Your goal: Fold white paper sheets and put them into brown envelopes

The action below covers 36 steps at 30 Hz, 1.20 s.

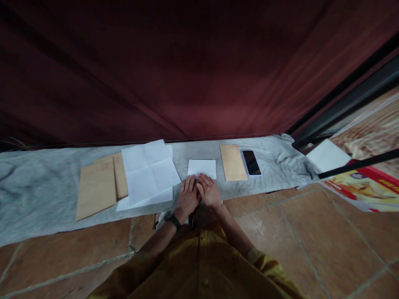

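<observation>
A small folded sheet of white paper (pixel 202 167) lies on the grey cloth in front of me. My left hand (pixel 188 195) presses flat on its near edge, fingers stretched out, a dark band on the wrist. Beside it, touching at the thumbs, my right hand (pixel 209 192) also lies flat on the near edge with fingers extended. To the left are larger white sheets (pixel 149 166), the top one creased in a cross. A tan envelope (pixel 233 162) lies to the right of the folded paper.
Two brown envelopes (pixel 97 189) overlap at the left. A phone (pixel 251 162) with a dark screen lies right of the tan envelope. Grey cloth (pixel 277 160) covers the narrow surface. A dark red curtain (pixel 199 83) hangs behind; a colourful printed box (pixel 368 187) stands at far right.
</observation>
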{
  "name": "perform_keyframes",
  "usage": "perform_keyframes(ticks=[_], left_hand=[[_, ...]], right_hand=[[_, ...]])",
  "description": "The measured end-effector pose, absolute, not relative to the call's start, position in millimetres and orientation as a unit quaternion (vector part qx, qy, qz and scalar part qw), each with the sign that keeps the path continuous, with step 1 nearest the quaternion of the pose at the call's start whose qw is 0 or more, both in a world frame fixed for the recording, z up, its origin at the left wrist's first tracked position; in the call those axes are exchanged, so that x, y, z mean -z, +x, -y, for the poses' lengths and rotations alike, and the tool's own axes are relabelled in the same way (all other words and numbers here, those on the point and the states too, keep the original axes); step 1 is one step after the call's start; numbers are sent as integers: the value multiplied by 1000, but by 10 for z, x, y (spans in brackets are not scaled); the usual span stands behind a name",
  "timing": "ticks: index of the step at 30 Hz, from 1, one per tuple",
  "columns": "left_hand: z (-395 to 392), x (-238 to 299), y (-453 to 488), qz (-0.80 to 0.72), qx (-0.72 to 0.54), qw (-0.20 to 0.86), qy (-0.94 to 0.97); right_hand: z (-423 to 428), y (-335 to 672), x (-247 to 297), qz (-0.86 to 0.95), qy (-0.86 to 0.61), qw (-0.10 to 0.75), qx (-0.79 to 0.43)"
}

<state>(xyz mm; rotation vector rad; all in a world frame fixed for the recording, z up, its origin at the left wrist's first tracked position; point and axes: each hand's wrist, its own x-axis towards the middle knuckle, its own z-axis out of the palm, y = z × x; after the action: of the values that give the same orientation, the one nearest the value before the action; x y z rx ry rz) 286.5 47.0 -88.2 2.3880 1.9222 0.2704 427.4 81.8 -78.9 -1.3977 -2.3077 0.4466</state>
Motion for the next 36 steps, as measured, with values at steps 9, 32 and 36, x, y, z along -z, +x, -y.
perform_keyframes(ticks=[9, 32, 36], left_hand=[[-458, 891, 2901, -634, -88, 19, 768], [-464, 1051, 2859, -619, -149, -15, 771], [-461, 1071, 2844, -610, -146, -18, 779]], right_hand=[[-703, 4349, 968, 834, -507, 191, -106], [-801, 4225, 934, 823, -511, 233, -88], [-916, 4024, 914, 846, -468, 225, -125]])
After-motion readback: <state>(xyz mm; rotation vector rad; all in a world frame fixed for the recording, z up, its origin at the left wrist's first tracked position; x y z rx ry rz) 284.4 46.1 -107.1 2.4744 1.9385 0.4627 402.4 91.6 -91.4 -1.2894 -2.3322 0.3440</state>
